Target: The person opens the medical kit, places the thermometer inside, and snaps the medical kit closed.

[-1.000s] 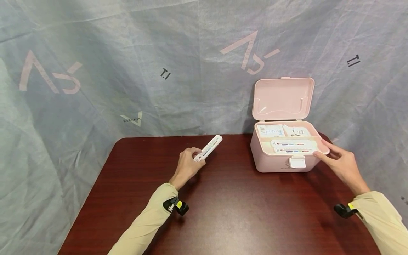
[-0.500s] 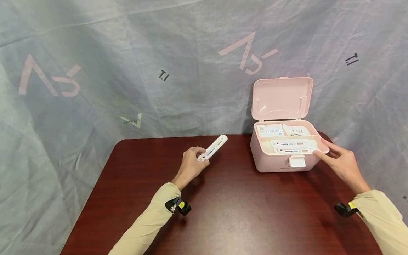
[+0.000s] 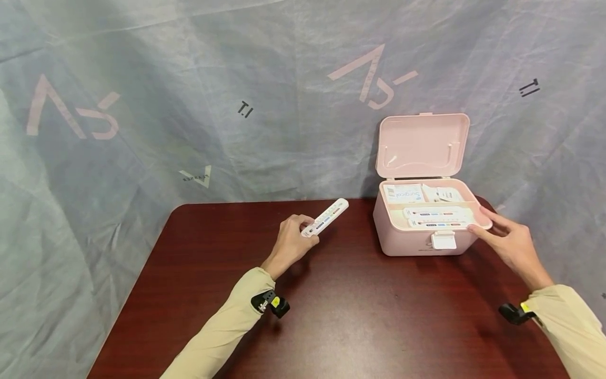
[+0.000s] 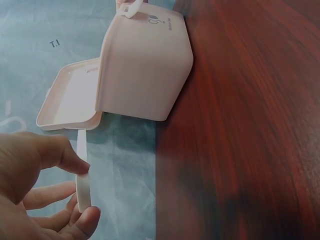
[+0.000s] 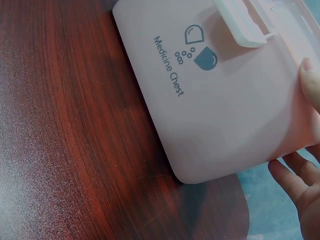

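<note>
Head view: at centre, the left hand has shifted its flat white plastic thermometer rightward, nearer the open pale-pink plastic medicine chest. Left wrist view: the hand pinches the thermometer, lower left. Right wrist view: the right hand grips the chest, right edge.

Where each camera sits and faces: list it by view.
Head: on the head, looking forward and down at the table; left hand, right hand, sleeves show.
Left wrist: on that wrist, facing the pink box; left hand shows.
Right wrist: on that wrist, facing the box's front; right hand shows.
Wrist views share the box.
</note>
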The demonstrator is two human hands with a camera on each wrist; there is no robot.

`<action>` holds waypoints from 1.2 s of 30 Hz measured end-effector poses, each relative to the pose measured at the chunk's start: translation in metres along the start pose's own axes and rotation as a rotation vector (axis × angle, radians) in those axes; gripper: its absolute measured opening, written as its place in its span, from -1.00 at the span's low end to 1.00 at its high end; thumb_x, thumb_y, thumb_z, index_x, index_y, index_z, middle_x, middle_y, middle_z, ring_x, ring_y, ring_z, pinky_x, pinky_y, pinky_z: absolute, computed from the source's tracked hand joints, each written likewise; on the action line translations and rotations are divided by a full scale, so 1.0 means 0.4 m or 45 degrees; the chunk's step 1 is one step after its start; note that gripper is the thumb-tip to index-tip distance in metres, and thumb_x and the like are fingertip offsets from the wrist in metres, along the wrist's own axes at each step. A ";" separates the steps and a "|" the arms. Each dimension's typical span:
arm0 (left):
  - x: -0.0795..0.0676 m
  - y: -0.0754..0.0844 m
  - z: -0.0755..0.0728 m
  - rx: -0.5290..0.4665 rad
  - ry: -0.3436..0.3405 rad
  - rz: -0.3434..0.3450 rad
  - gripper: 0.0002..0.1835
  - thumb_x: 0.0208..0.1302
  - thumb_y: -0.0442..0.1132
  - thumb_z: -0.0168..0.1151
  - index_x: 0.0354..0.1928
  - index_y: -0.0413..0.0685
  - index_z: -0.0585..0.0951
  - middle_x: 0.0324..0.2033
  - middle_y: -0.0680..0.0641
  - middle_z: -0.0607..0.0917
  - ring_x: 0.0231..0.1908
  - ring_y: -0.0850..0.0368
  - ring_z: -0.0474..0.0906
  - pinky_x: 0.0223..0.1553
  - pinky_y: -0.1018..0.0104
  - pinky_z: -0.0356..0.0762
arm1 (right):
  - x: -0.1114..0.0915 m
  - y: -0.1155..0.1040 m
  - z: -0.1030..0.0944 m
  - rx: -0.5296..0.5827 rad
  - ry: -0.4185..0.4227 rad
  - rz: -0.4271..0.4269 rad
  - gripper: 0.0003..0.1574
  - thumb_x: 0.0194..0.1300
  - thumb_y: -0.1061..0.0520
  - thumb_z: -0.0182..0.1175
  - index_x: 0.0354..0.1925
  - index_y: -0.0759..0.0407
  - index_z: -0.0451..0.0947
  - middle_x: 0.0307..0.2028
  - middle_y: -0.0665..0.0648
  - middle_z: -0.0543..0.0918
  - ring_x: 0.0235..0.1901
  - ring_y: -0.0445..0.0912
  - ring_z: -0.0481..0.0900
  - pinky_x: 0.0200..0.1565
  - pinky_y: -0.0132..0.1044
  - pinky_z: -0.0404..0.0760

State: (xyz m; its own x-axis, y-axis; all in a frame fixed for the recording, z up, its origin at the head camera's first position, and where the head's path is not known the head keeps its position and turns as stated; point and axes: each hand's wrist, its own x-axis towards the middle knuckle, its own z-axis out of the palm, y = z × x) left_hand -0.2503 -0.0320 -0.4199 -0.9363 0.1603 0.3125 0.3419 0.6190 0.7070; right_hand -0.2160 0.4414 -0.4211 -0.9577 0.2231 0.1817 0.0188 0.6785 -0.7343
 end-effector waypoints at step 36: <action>0.015 0.072 0.023 -0.040 -0.089 0.076 -0.61 -0.14 -0.33 0.37 -0.13 -0.17 0.66 -0.26 -0.09 0.62 -0.20 -0.06 0.50 -0.24 0.29 0.43 | 0.001 -0.002 0.004 -0.008 0.008 -0.025 -0.15 0.12 -0.10 0.35 0.35 -0.10 0.29 0.29 0.38 0.27 -0.25 -0.64 0.35 -0.33 -0.73 0.38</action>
State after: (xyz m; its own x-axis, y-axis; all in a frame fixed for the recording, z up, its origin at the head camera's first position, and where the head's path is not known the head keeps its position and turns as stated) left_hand -0.2468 -0.0060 -0.4033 -0.9172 0.2502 0.3103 0.3985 0.5827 0.7082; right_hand -0.2169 0.4397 -0.4214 -0.9560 0.2142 0.2004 0.0017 0.6871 -0.7266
